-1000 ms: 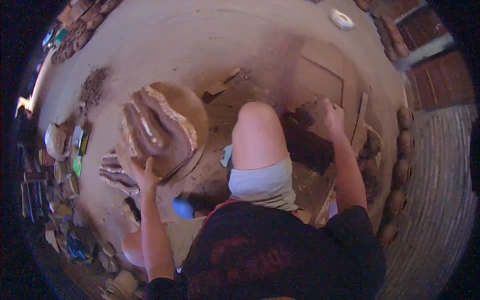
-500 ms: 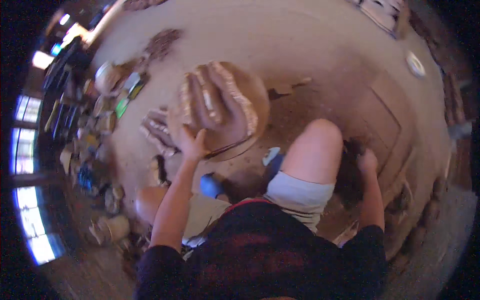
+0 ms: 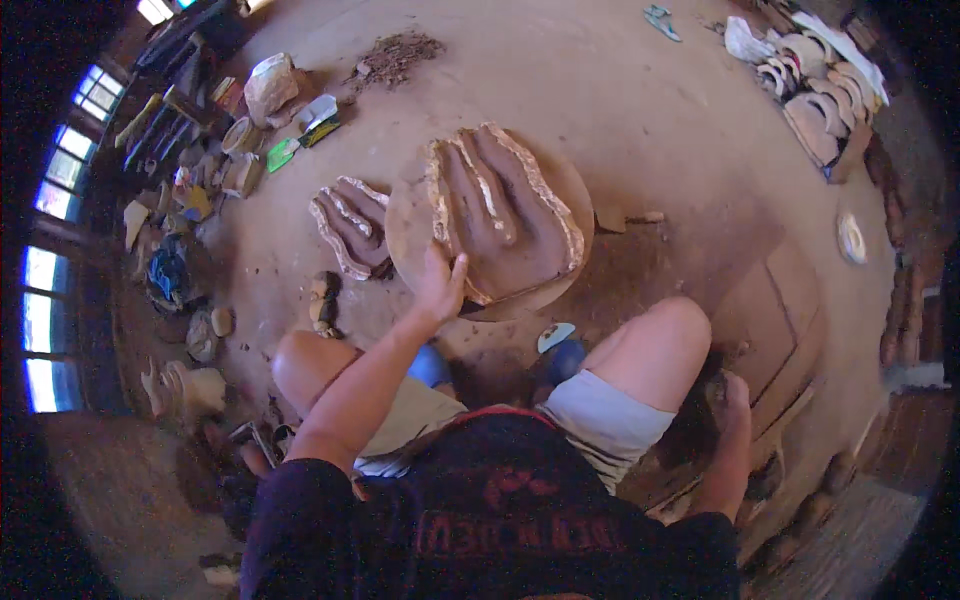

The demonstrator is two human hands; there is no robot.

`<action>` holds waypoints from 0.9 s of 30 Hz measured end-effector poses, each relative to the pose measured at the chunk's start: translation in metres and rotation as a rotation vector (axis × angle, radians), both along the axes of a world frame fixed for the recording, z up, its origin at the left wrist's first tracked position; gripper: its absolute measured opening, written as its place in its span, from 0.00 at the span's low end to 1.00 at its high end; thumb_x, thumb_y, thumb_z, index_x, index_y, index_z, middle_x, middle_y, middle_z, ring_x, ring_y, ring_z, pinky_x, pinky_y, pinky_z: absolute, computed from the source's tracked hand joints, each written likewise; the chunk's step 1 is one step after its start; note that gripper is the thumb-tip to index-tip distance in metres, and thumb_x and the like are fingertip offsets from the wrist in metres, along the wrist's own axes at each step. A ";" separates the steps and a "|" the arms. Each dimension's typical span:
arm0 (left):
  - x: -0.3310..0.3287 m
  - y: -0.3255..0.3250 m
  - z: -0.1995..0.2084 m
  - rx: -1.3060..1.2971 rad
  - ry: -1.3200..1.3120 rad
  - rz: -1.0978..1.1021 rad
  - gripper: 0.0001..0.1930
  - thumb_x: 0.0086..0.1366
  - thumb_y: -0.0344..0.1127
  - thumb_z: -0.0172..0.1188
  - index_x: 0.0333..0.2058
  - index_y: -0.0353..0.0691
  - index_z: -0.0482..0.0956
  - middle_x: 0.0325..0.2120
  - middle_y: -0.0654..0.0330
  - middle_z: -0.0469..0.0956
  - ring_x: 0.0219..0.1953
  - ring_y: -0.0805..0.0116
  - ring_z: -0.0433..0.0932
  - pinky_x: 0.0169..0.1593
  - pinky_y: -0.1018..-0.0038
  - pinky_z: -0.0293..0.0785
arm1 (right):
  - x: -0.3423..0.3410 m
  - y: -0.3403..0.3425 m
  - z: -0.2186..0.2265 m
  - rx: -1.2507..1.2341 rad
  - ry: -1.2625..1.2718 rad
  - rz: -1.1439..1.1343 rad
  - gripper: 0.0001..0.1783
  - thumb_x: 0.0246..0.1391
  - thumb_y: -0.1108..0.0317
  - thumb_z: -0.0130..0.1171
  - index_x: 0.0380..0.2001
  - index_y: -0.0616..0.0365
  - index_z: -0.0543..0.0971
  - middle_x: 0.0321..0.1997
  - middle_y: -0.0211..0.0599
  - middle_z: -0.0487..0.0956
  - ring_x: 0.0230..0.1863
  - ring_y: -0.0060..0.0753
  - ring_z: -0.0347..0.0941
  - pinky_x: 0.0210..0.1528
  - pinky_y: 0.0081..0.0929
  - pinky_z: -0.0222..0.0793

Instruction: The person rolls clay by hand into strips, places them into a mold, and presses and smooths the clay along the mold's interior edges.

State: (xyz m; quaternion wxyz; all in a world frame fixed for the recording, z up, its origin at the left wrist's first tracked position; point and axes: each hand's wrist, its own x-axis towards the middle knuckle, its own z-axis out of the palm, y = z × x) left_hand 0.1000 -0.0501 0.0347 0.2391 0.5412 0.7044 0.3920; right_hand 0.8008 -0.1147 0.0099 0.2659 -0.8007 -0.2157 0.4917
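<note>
The left hand's [image 3: 440, 285] fingers, thumb spread apart from them, touch the near left corner of the ridged clay piece [image 3: 505, 228], probably to steady it; whether they clamp it, I cannot tell. Just ahead of them, the piece lies on a round board [image 3: 568, 187], likely for flat support. Well right of those fingers, the right hand [image 3: 735, 390] hangs beside the knee [image 3: 675, 328], its grip unclear.

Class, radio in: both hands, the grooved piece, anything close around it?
Left hand at grooved piece, near-left edge. Right hand beside right knee, grip unclear. Piece atop round disc; smaller grooved piece close on left.
</note>
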 end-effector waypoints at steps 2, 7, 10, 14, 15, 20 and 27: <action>-0.022 -0.016 -0.018 0.147 0.073 -0.036 0.30 0.74 0.46 0.57 0.61 0.27 0.61 0.57 0.32 0.68 0.60 0.34 0.69 0.64 0.51 0.65 | -0.042 0.000 0.016 0.097 -0.043 0.067 0.18 0.63 0.52 0.62 0.36 0.58 0.79 0.27 0.34 0.78 0.27 0.30 0.76 0.26 0.35 0.70; 0.000 -0.012 0.008 -0.111 -0.106 -0.105 0.33 0.74 0.48 0.57 0.63 0.24 0.60 0.58 0.31 0.66 0.62 0.33 0.67 0.66 0.51 0.63 | -0.054 0.030 0.105 0.268 -1.071 0.700 0.30 0.65 0.51 0.60 0.55 0.69 0.79 0.41 0.43 0.85 0.41 0.41 0.81 0.44 0.44 0.77; 0.010 -0.022 0.032 -0.071 0.027 0.066 0.34 0.74 0.51 0.57 0.63 0.25 0.62 0.58 0.34 0.67 0.61 0.38 0.67 0.65 0.53 0.64 | -0.114 0.060 0.153 0.673 -0.225 -0.114 0.33 0.69 0.55 0.56 0.66 0.71 0.71 0.55 0.51 0.82 0.56 0.46 0.78 0.57 0.46 0.73; 0.031 -0.028 0.086 0.132 -0.460 0.042 0.33 0.76 0.58 0.52 0.63 0.33 0.67 0.59 0.45 0.71 0.56 0.53 0.72 0.61 0.55 0.69 | -0.203 0.065 0.189 0.789 -1.071 0.249 0.27 0.74 0.56 0.48 0.65 0.66 0.73 0.61 0.52 0.78 0.64 0.45 0.73 0.64 0.41 0.68; 0.038 -0.031 0.090 0.139 -0.464 0.058 0.33 0.76 0.58 0.52 0.63 0.33 0.67 0.59 0.45 0.71 0.56 0.53 0.72 0.61 0.55 0.69 | -0.259 0.056 0.208 0.744 -0.827 0.152 0.27 0.73 0.55 0.49 0.64 0.65 0.74 0.62 0.52 0.78 0.65 0.45 0.73 0.66 0.41 0.67; 0.069 -0.029 0.162 -0.369 -1.322 -0.141 0.30 0.78 0.62 0.49 0.58 0.39 0.77 0.47 0.55 0.81 0.46 0.67 0.77 0.46 0.61 0.78 | -0.450 0.016 0.155 0.717 -0.274 0.711 0.26 0.66 0.62 0.58 0.64 0.60 0.71 0.71 0.52 0.65 0.74 0.48 0.59 0.78 0.47 0.51; 0.063 -0.050 0.127 -0.024 -1.011 -0.380 0.28 0.83 0.52 0.39 0.68 0.35 0.66 0.55 0.52 0.78 0.50 0.63 0.80 0.55 0.64 0.78 | -0.503 0.036 0.180 1.381 -0.363 0.966 0.27 0.64 0.51 0.57 0.56 0.62 0.80 0.74 0.54 0.65 0.77 0.65 0.51 0.78 0.58 0.45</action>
